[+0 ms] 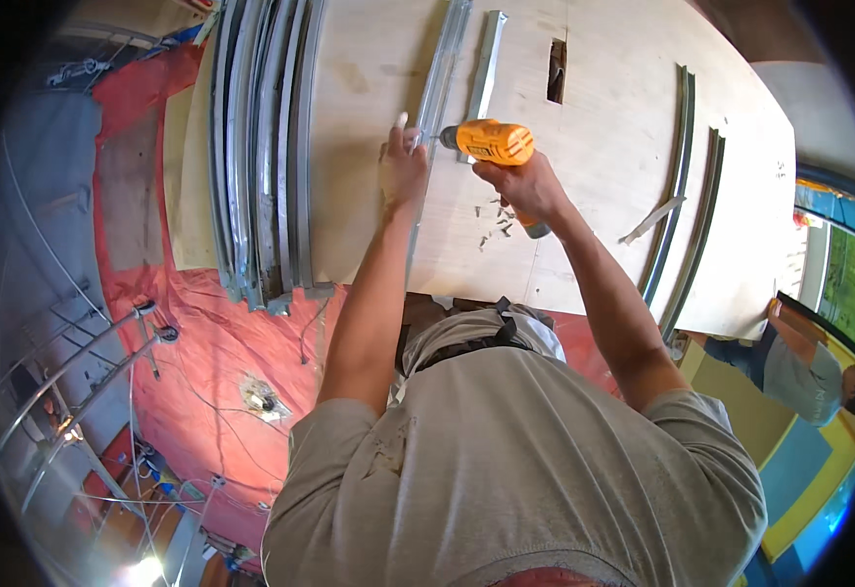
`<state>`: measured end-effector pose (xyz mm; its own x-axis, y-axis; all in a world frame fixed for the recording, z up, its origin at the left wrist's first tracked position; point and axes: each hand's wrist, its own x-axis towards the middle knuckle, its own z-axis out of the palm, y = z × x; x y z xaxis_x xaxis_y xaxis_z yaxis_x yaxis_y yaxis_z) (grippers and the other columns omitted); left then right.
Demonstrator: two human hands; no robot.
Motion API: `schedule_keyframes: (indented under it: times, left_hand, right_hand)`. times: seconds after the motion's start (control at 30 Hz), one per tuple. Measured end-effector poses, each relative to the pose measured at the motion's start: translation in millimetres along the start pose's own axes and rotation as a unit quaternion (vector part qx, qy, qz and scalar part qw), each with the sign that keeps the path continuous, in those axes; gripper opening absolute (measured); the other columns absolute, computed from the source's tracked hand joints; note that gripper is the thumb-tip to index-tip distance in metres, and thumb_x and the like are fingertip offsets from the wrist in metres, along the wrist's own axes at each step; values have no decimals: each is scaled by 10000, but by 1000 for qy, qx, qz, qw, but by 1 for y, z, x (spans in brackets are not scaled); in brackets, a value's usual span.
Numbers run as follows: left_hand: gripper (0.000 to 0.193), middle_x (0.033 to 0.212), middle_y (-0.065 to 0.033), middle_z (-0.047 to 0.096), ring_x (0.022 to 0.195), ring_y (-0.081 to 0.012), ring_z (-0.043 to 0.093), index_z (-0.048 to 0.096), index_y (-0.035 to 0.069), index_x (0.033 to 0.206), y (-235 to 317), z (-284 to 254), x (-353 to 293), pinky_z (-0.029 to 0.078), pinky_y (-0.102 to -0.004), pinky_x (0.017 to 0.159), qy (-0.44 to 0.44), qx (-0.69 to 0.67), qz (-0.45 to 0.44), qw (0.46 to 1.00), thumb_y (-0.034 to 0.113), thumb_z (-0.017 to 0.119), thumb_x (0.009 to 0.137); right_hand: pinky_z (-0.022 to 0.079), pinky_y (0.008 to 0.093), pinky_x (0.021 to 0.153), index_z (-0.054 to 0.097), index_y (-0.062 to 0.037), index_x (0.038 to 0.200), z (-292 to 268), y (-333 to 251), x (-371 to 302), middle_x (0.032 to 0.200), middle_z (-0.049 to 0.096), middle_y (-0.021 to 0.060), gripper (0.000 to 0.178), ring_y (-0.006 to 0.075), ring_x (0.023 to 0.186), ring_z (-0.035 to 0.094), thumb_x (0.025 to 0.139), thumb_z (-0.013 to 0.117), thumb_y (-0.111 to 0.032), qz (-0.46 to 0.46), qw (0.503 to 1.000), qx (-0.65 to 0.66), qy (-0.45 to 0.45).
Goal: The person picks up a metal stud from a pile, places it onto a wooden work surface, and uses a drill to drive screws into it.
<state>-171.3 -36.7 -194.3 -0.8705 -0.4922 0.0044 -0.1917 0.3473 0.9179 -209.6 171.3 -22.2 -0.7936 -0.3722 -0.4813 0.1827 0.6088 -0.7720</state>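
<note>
My right hand point(530, 186) is wrapped round the grip of an orange cordless drill point(491, 142). The drill's dark chuck points left, at the side of a long metal channel point(437, 93) lying on a pale plywood sheet point(584, 196). Across from the chuck, my left hand point(404, 168) is closed at the channel's left edge, one finger sticking up. Whether a screw sits at the drill's tip is too small to tell. A shorter metal strip point(487, 64) lies just right of the channel. Small loose pieces point(494, 227) are scattered below the drill.
Several long metal channels point(266, 147) are stacked at the plywood's left. Two dark metal strips point(684, 166) lie at the right, near a pale scrap point(654, 219). Red sheeting point(222, 342) covers the floor. Another person point(801, 367) stands at the far right.
</note>
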Motion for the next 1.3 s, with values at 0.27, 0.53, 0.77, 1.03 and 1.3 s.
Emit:
schedule_keyframes:
  times: [0.27, 0.53, 0.77, 1.03, 1.3]
  left_hand:
    - [400, 1070, -45, 750, 956, -288, 682, 665, 101, 1307, -31, 26, 14, 568, -450, 862, 74, 90, 54, 992, 88, 761, 920]
    - [474, 1039, -34, 729, 961, -324, 655, 643, 122, 1396, -30, 35, 12, 552, -479, 844, 126, 147, 119, 974, 151, 761, 939]
    - [520, 1037, -35, 727, 932, -328, 661, 623, 105, 1450, -28, 33, 12, 549, -479, 852, 123, 128, 113, 978, 138, 748, 946]
    - [561, 1071, -40, 731, 970, -329, 659, 606, 96, 1469, -31, 31, 11, 553, -475, 864, 119, 122, 121, 978, 97, 743, 925]
    - [644, 1227, -164, 689, 1109, -403, 651, 546, 38, 1502, -23, 27, 8, 571, -503, 932, 99, 24, 91, 991, -83, 550, 870]
  right_hand:
    - [614, 434, 761, 717, -71, 1111, 8, -4, 39, 855, 761, 127, 320, 339, 802, 762, 985, 699, -365, -92, 989, -117, -2]
    - [584, 340, 627, 729, -53, 1188, 3, -7, 39, 836, 733, 60, 317, 188, 685, 704, 986, 753, -295, -118, 988, -101, -6]
    - [621, 406, 794, 700, -90, 1174, 4, -24, 37, 932, 767, 101, 255, 298, 861, 764, 979, 733, -251, -65, 987, -147, -23]
    - [610, 352, 548, 701, -42, 1208, 5, -52, 44, 846, 757, 89, 335, 188, 581, 725, 988, 713, -294, 21, 993, -104, -50]
    - [599, 351, 538, 704, -30, 1211, 7, -70, 43, 799, 742, 87, 350, 198, 567, 719, 989, 675, -300, 41, 990, -127, -54]
